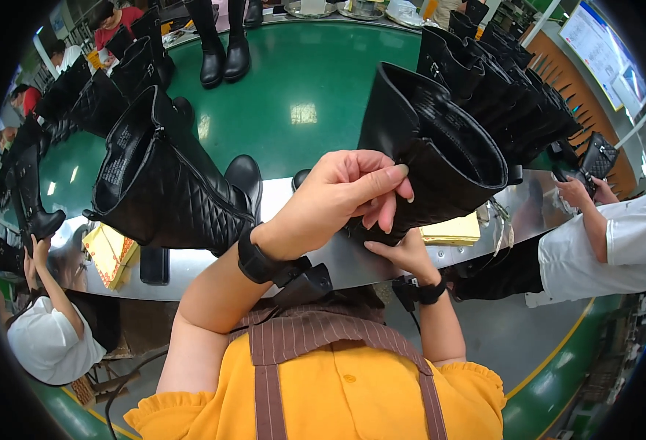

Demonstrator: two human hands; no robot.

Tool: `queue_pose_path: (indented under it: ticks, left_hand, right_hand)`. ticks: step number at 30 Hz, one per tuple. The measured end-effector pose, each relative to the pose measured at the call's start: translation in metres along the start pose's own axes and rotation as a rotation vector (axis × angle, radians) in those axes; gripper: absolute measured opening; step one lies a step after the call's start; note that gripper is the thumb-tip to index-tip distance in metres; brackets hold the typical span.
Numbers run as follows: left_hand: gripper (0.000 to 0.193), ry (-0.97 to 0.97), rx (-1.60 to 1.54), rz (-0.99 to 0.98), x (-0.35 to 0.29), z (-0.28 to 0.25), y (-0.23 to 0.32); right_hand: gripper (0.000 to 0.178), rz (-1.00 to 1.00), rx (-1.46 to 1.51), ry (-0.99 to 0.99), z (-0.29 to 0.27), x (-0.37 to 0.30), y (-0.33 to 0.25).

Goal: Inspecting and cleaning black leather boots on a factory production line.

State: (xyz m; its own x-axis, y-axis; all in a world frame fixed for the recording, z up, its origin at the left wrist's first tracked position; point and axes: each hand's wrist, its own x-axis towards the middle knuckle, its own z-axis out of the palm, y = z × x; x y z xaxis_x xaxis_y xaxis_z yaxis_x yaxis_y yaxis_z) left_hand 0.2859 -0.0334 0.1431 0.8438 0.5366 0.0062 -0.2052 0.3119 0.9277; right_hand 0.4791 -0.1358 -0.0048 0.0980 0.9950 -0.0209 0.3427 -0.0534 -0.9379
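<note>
A tall black boot point(389, 110) stands in front of me, its wide shaft opening tilted toward me and a zipper running down inside the opening. Just at the shaft's near side, my left hand point(356, 187) has thumb and forefinger pinched together; whatever is between them is too small to make out. Lower down, my right hand point(409, 258) grips the same boot, with the thumb on the near side and the other fingers partly hidden. Left of it stands a second black boot point(183, 194) with a quilted shaft, its opening also facing me.
Ahead stretches a green conveyor belt point(293, 73) edged by a metal ledge point(191, 268). Many black boots point(499, 88) line the right. Yellow paper stacks point(451, 231) and a dark phone point(154, 265) lie on the ledge. Co-workers sit at left point(55, 341) and right point(594, 249).
</note>
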Motion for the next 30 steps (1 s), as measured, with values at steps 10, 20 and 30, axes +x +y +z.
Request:
queue_pose_path:
  ticks: [10, 20, 30]
  left_hand:
    - [0.029, -0.042, 0.127, 0.120, 0.006, 0.001, -0.010]
    - [0.029, -0.046, 0.085, 0.123, 0.010, 0.002, -0.010]
    - [0.029, -0.028, 0.036, 0.047, 0.012, 0.009, 0.002]
  right_hand:
    - [0.032, -0.690, -1.197, 0.611, -0.054, -0.011, -0.206]
    - [0.037, -0.722, -0.760, 0.914, -0.046, -0.001, -0.175]
    - [0.073, -0.128, -0.100, 0.015, -0.012, 0.002, -0.022]
